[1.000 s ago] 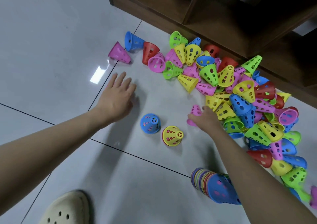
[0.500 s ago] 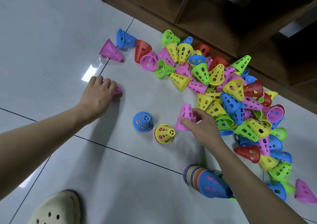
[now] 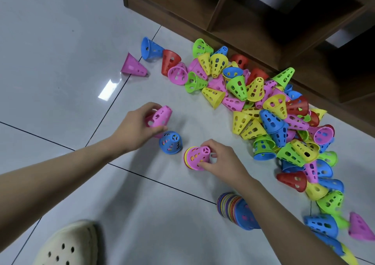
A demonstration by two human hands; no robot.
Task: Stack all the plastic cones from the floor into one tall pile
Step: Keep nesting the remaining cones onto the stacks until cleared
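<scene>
Fingers (image 3: 203,164) of the right hand (image 3: 221,161) pinch a pink cone (image 3: 197,157) seated on a short stack; the left hand (image 3: 134,130) grips another pink cone (image 3: 159,116), tilted, just left of the upright blue cone (image 3: 170,142). Press straight down until it nests — then square the tilted one before lowering. Loose cones (image 3: 263,110) lie heaped right of the blue cone.

Glossy pale grey floor tiles (image 3: 60,41) with dark grout lines fill the scene, a bright light reflection (image 3: 109,89) at left; a dark wooden shelf unit (image 3: 253,16) stands far right.
</scene>
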